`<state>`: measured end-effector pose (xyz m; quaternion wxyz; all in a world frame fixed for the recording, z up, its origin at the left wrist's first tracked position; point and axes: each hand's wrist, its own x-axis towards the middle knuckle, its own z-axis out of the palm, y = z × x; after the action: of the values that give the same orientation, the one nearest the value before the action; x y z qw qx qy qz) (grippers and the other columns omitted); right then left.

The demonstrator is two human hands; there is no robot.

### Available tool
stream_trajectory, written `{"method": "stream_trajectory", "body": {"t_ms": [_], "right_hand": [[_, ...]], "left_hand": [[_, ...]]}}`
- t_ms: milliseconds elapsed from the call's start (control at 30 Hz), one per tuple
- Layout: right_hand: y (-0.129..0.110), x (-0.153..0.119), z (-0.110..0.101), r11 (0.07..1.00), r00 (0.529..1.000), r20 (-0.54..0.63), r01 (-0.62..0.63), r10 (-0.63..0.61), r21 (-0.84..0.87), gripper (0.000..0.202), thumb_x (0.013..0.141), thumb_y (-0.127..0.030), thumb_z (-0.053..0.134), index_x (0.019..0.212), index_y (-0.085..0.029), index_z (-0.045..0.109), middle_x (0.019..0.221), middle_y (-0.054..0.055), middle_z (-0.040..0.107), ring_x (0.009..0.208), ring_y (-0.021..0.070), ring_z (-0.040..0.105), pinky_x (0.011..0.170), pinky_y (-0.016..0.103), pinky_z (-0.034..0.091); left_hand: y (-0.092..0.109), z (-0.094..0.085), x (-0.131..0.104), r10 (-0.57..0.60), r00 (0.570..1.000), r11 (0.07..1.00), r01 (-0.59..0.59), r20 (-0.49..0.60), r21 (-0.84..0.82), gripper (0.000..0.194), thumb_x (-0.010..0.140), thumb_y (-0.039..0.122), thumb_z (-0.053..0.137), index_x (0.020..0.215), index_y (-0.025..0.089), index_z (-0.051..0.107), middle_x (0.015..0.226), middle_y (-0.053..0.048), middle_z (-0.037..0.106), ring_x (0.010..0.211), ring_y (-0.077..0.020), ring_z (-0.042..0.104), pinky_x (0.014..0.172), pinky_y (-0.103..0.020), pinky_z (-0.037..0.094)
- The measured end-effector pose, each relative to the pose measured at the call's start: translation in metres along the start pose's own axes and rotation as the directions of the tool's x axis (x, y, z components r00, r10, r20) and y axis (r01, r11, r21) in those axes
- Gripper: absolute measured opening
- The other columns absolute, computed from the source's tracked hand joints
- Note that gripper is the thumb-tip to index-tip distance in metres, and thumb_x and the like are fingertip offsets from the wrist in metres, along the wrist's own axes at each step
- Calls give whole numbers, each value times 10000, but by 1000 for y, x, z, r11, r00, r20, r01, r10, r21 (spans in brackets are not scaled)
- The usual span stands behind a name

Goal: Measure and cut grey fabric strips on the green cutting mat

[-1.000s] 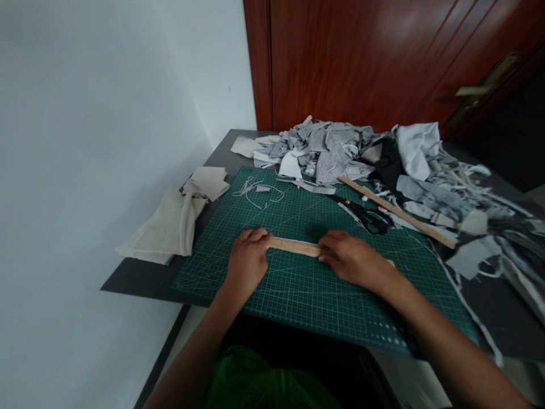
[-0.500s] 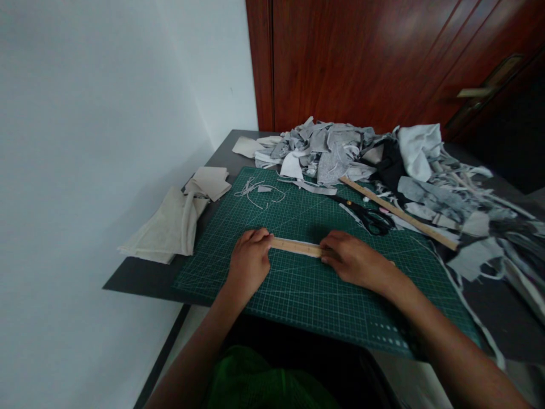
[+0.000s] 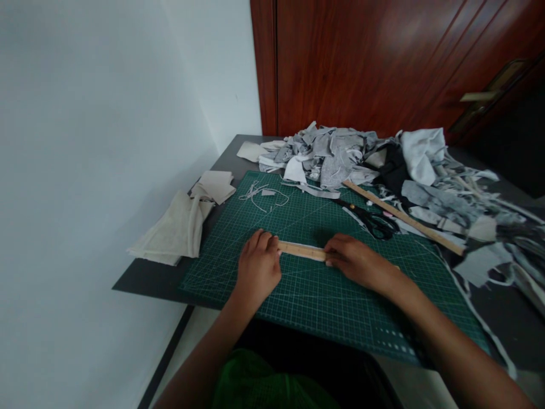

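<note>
A wooden ruler (image 3: 302, 251) lies across the green cutting mat (image 3: 306, 295), spanning the gap between my hands. A thin white edge, apparently fabric, shows along its far side. My left hand (image 3: 259, 267) is closed on the ruler's left end, knuckles up and fingers bent over it. Thumb and fingers of my right hand (image 3: 357, 262) pinch the ruler further right; its right part runs hidden beneath that hand. Beyond the right hand lie black-handled scissors (image 3: 374, 221), pointing left.
A second wooden strip (image 3: 404, 217) slants across the mat's right side. Grey and white fabric scraps (image 3: 336, 153) are heaped along the back and right. Folded cream cloth (image 3: 179, 227) lies at the left edge. Loose threads (image 3: 258, 196) and a small scrap rest on the mat's far left.
The view has shifted slightly. My left hand has turned a little, its fingers now reaching further over the ruler's end. My right hand keeps its pinch.
</note>
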<state>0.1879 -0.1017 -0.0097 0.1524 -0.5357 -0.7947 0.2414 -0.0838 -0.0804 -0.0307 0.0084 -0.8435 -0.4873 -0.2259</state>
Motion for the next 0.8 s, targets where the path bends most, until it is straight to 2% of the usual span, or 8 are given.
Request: {"method": "stream_trajectory", "body": {"t_ms": [100,167,233,300,367,467,667,800], "right_hand": [[0,0,-1,1000,1000,-1,-3,3,10,102,915,-112,642,935,-195,698,969,73,665,904,229,658,816,338,512],[-1,1,-1,1000,1000,1,-5,5,2,102,913,-114,647,932,-202,695,965,69,665,899,226,658,813,335,509],[-1,1,-1,1000,1000,7,-7,8,-8,101,915,-117,643,928,-203,695,960,69,666,897,226,659,815,337,507],[0,1,0,1000,1000,9,-11,11,-13,103,920,-117,633,926,-199,696,956,71,668,894,227,661,819,341,504],[3,1,1,1000,1000,10,-8,9,-12,101,920,-120,632,934,-193,699,962,75,671,898,230,665,822,346,500],[8,1,4,1000,1000,7,7,-7,-8,105,918,-122,626,942,-187,704,958,80,671,899,238,665,819,352,497],[14,0,9,1000,1000,-7,11,-11,16,100,925,-164,612,948,-193,705,949,79,673,884,243,664,799,356,496],[15,-2,9,999,1000,-15,4,-3,51,91,915,-188,612,944,-204,697,942,71,668,872,240,660,788,353,499]], "left_hand": [[9,1,-5,77,996,997,-77,-44,-16,418,982,152,516,1394,173,588,1444,-148,579,1445,-349,432,1186,-536,401],[20,2,-10,142,990,987,-143,-15,-71,393,1007,186,500,1390,202,585,1467,-124,570,1447,-315,442,1198,-511,395],[33,2,-15,206,977,973,-199,52,-119,407,1011,303,547,1401,189,569,1521,-136,528,1478,-324,404,1205,-518,387],[44,3,-20,236,967,964,-220,101,-148,591,974,475,607,1451,138,518,1584,-180,453,1514,-376,334,1226,-583,331],[51,5,-22,218,965,968,-194,148,-160,712,950,573,604,1489,124,480,1592,-197,437,1528,-396,301,1244,-623,269],[53,7,-23,150,971,982,-125,184,-138,746,930,649,585,1471,142,513,1558,-208,464,1507,-420,330,1243,-656,224],[52,8,-25,125,973,990,-109,194,-90,760,918,673,577,1483,168,520,1572,-204,450,1506,-428,327,1240,-653,212],[53,7,-25,121,972,991,-106,201,-87,775,930,698,529,1466,138,539,1559,-235,454,1505,-434,329,1241,-640,213]]}}
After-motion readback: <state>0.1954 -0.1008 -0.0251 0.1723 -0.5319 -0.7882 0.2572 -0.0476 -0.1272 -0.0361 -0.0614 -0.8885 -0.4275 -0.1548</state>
